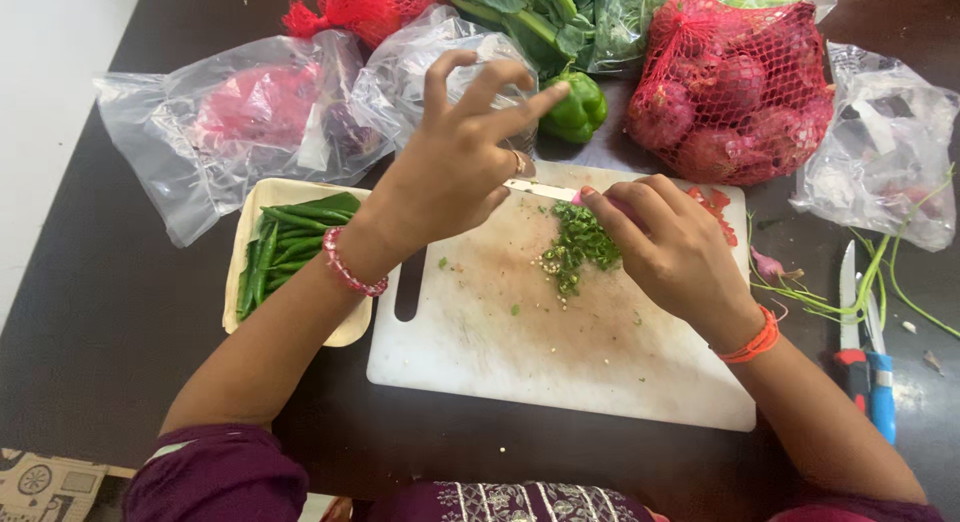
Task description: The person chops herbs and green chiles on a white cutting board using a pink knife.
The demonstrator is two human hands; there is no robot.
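Chopped green chilli point(577, 244) lies in a small heap on the white cutting board point(520, 352), close to the far edge of the board, which sits near the middle of the dark desk point(90, 332). The right hand point(675, 252) is clenched around the pink handle of a knife point(545, 191), and the blade lies flat across the board just behind the heap. The left hand point(455, 162) is released, its fingers spread in the air; only the heel of this hand seems to press on the blade tip. Just beside the left edge of the board stands a pale tray point(262, 197) with whole green chillies point(285, 244). Along the far edge of the desk lie clear plastic bags point(250, 122), a green capsicum point(578, 110) and a red net bag of onions point(740, 87). Near the right edge lie two small knives point(865, 362)
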